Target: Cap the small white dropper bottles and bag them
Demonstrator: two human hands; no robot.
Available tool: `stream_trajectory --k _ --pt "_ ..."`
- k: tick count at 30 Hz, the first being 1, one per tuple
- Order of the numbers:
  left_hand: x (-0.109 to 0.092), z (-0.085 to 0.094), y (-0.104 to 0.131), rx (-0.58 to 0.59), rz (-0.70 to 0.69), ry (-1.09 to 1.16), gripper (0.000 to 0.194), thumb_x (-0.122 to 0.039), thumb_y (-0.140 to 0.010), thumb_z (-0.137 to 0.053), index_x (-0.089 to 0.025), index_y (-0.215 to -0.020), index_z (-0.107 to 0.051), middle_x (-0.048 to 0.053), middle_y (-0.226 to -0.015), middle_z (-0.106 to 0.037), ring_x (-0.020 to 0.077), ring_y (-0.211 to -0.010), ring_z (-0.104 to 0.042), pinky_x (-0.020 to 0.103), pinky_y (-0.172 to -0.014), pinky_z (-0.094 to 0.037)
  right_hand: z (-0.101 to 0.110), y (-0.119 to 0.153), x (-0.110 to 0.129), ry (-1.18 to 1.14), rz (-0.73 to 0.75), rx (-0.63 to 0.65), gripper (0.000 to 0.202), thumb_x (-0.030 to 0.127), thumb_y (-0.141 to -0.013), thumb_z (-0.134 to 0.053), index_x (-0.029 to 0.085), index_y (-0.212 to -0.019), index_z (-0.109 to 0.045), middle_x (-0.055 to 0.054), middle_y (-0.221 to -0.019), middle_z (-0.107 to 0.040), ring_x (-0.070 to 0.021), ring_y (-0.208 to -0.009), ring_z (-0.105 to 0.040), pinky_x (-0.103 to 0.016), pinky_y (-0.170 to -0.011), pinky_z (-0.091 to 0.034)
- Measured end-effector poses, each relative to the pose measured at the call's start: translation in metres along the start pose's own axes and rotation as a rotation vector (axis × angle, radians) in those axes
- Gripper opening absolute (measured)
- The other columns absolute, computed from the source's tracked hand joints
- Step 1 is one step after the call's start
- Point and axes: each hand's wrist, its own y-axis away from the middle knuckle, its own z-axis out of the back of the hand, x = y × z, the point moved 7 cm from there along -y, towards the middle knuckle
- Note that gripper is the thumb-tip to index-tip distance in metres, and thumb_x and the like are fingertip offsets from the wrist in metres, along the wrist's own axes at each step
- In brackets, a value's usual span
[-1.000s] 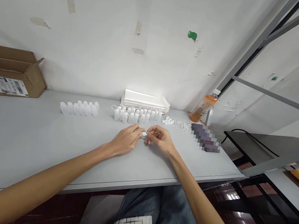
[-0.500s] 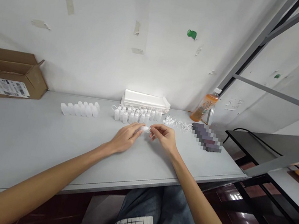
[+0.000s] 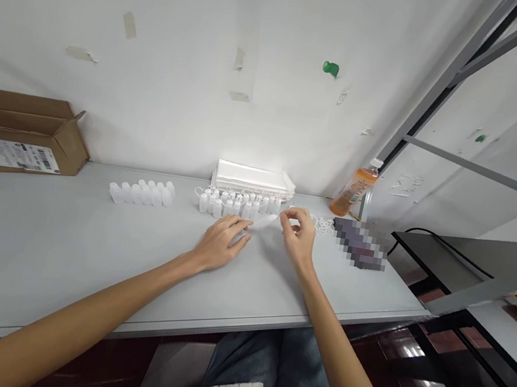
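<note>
My left hand (image 3: 222,242) rests on the grey table, its thumb and forefinger apart with nothing gripped between them. A small white piece (image 3: 264,222), smeared by motion, stretches from near its fingertips toward my right hand (image 3: 298,234). The thumb and forefinger of my right hand are pinched at the end of this piece. Just behind the hands stand several small white bottles (image 3: 236,207) in rows, some with cord loops. Thin white cords (image 3: 323,226) lie in a pile, partly hidden behind my right hand.
Several translucent white cups or sleeves (image 3: 142,193) stand in a line at left. An open cardboard box (image 3: 12,140) is at far left. White flat trays (image 3: 253,179) are stacked against the wall. An orange drink bottle (image 3: 357,187) and a pixelated dark object (image 3: 358,243) are at right.
My hands have moved apart; the right one went to the right and slightly up. The left thumb and forefinger have opened off the white piece. The view has tilted slightly.
</note>
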Motion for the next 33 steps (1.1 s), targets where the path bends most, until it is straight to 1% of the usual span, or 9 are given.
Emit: stream_trajectory --k 4,8,11,15,21,24,26,30,33 --pt "-0.002 -0.004 0.002 0.021 -0.049 -0.031 0.03 -0.028 -0.095 -0.044 -0.019 -0.117 -0.062 0.008 -0.11 -0.063 0.022 -0.101 -0.058 0.039 -0.092 -0.046 0.003 -0.016 0.001 0.182 0.026 -0.061 0.012 0.025 -0.082 -0.052 0.019 -0.077 -0.06 -0.007 -0.084 -0.065 -0.0204 -0.081 -0.061 -0.028 -0.059 -0.045" --pt "-0.003 -0.007 0.003 0.016 -0.095 -0.052 0.025 -0.025 -0.094 -0.045 -0.019 -0.106 -0.066 0.007 -0.103 -0.064 0.0203 -0.095 -0.059 0.038 -0.088 -0.047 -0.011 -0.033 -0.002 0.366 0.024 -0.014 0.013 0.021 -0.081 -0.051 0.019 -0.078 -0.063 -0.005 -0.081 -0.071 -0.0202 -0.076 -0.064 -0.03 -0.066 -0.043" --pt "-0.003 -0.006 0.003 0.002 -0.114 -0.055 0.023 -0.023 -0.094 -0.046 -0.019 -0.1 -0.068 0.006 -0.099 -0.064 0.0193 -0.091 -0.058 0.037 -0.084 -0.048 -0.025 -0.041 -0.008 0.499 0.01 0.027 0.015 0.02 -0.082 -0.051 0.02 -0.08 -0.066 -0.003 -0.083 -0.073 -0.0192 -0.072 -0.064 -0.029 -0.065 -0.039" --pt "-0.005 -0.007 0.004 0.006 -0.142 -0.072 0.022 -0.022 -0.093 -0.047 -0.018 -0.096 -0.068 0.006 -0.097 -0.064 0.0186 -0.089 -0.058 0.037 -0.084 -0.047 -0.038 -0.045 -0.012 0.545 0.034 0.076 0.017 0.019 -0.083 -0.05 0.02 -0.085 -0.067 -0.002 -0.084 -0.074 -0.018 -0.072 -0.063 -0.027 -0.063 -0.035" --pt "-0.007 -0.005 0.005 -0.019 -0.173 -0.084 0.02 -0.02 -0.092 -0.048 -0.019 -0.093 -0.068 0.005 -0.094 -0.064 0.0181 -0.086 -0.059 0.035 -0.081 -0.047 -0.045 -0.041 -0.013 0.605 0.101 0.115 0.02 0.019 -0.085 -0.049 0.02 -0.088 -0.069 -0.003 -0.086 -0.073 -0.017 -0.069 -0.06 -0.026 -0.059 -0.03" --pt "-0.011 0.009 0.001 -0.097 -0.217 -0.089 0.02 -0.019 -0.092 -0.049 -0.018 -0.09 -0.068 0.006 -0.091 -0.067 0.0178 -0.084 -0.06 0.034 -0.078 -0.046 -0.045 -0.04 -0.014 0.615 0.113 0.105 0.022 0.02 -0.087 -0.048 0.019 -0.091 -0.069 -0.005 -0.088 -0.073 -0.0167 -0.068 -0.059 -0.026 -0.059 -0.03" --pt "-0.012 0.027 -0.003 -0.189 -0.218 -0.065 0.02 -0.02 -0.092 -0.049 -0.018 -0.085 -0.068 0.005 -0.087 -0.068 0.0173 -0.081 -0.06 0.033 -0.076 -0.046 -0.044 -0.039 -0.014 0.612 0.12 0.105 0.023 0.021 -0.089 -0.047 0.019 -0.092 -0.07 -0.006 -0.089 -0.073 -0.0167 -0.068 -0.059 -0.026 -0.059 -0.03" --pt "-0.007 0.068 -0.01 -0.404 -0.156 0.044 0.021 -0.023 -0.092 -0.051 -0.018 -0.078 -0.067 0.004 -0.08 -0.069 0.0162 -0.078 -0.061 0.03 -0.074 -0.047 -0.044 -0.038 -0.014 0.603 0.141 0.115 0.023 0.022 -0.09 -0.047 0.018 -0.093 -0.07 -0.005 -0.092 -0.073 -0.0168 -0.071 -0.06 -0.027 -0.059 -0.03" --pt "-0.005 0.089 -0.011 -0.504 -0.155 0.003 0.02 -0.023 -0.091 -0.053 -0.018 -0.077 -0.067 0.004 -0.079 -0.07 0.0169 -0.079 -0.062 0.031 -0.075 -0.047 -0.043 -0.037 -0.013 0.584 0.174 0.107 0.023 0.024 -0.09 -0.048 0.018 -0.097 -0.07 -0.006 -0.094 -0.072 -0.0173 -0.074 -0.06 -0.027 -0.059 -0.031"
